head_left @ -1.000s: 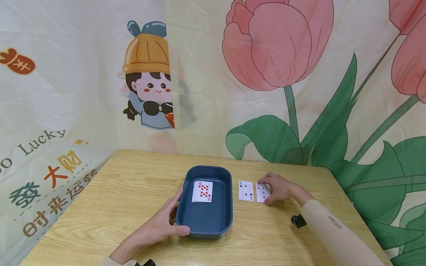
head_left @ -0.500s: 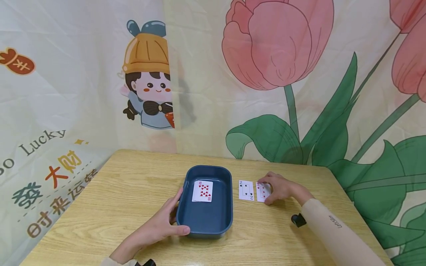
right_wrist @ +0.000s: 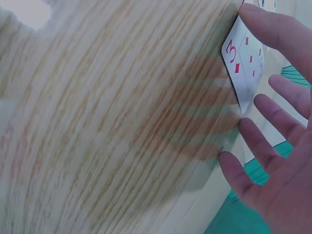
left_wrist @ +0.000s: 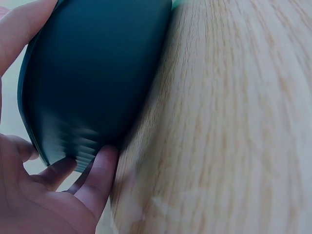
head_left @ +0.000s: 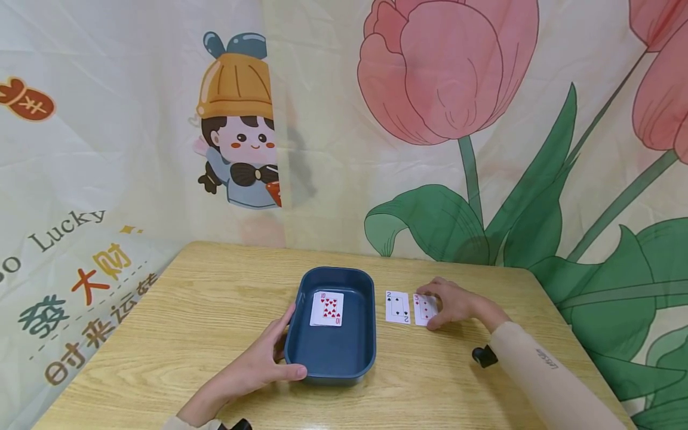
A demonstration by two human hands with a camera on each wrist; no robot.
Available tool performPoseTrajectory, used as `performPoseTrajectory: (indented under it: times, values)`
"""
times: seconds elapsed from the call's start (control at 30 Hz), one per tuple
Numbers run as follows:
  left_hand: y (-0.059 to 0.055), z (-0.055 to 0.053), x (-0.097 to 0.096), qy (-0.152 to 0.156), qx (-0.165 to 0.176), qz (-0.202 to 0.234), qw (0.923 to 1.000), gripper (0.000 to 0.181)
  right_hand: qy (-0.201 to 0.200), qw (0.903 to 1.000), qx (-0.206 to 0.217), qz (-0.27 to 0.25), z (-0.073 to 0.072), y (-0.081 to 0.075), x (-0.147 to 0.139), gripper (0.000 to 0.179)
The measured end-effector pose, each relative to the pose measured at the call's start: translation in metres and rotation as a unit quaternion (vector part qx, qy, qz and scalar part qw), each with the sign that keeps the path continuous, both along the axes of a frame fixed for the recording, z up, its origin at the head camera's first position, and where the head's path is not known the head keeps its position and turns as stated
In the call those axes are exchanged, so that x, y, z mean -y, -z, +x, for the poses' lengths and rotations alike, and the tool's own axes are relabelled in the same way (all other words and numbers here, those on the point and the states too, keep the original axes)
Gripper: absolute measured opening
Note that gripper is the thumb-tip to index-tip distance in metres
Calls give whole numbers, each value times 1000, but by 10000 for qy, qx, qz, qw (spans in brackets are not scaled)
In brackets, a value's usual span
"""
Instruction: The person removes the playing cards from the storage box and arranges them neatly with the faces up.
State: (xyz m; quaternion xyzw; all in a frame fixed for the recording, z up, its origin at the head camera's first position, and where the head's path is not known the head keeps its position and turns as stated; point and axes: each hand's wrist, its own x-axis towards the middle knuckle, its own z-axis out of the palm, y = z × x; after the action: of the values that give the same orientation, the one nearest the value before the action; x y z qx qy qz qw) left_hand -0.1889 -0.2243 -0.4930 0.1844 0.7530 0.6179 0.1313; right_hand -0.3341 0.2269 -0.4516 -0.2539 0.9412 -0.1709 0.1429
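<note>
In the head view my left hand (head_left: 263, 358) holds a dark blue rectangular tray (head_left: 368, 352) at its left side, thumb at the near-left corner. The left wrist view shows fingers (left_wrist: 100, 180) bent against the tray's outer wall. Inside the tray lies a small stack of playing cards (head_left: 326, 309), a ten of hearts on top. Right of the tray, a black two card (head_left: 398, 307) lies face up beside a red three card (head_left: 423, 313). My right hand (head_left: 454, 304) is over the three's right edge, thumb near one corner and other fingers spread apart; it partly covers that card in the head view.
Everything rests on a light wooden table (head_left: 215, 298). A printed cloth (head_left: 333, 197) with tulips and a cartoon figure hangs behind its far edge. Black wrist cameras (head_left: 485, 356) sit on both wrists.
My right hand has eased very slightly off the three card, so a bit more of its face shows. The left hand, tray and two card stay in place.
</note>
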Motion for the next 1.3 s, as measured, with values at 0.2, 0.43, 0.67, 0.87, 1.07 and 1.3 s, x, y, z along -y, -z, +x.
performPoseTrajectory:
  times: [0.2, 0.43, 0.67, 0.87, 1.07, 1.3]
  values:
    - [1, 0, 1, 10, 29, 28, 10000, 123, -202, 9991, -381, 39, 3, -6, 10, 80]
    - [1, 0, 2, 6, 31, 58, 10000, 124, -326, 9963, -755, -269, 13, -27, 38, 75]
    - [0, 0, 0, 3, 86, 2, 10000, 124, -552, 9933, -827, -592, 21, -38, 66, 75]
    - [0, 1, -1, -31, 126, -42, 9999, 123, -615, 9903, -833, -923, 30, -46, 91, 76]
    - [0, 1, -1, -80, 72, -114, 9999, 123, -592, 9890, -797, -1096, 32, -53, 112, 79]
    - [-1, 0, -1, -93, 75, -176, 9998, 123, -824, 9861, -586, -1318, 30, -53, 137, 78]
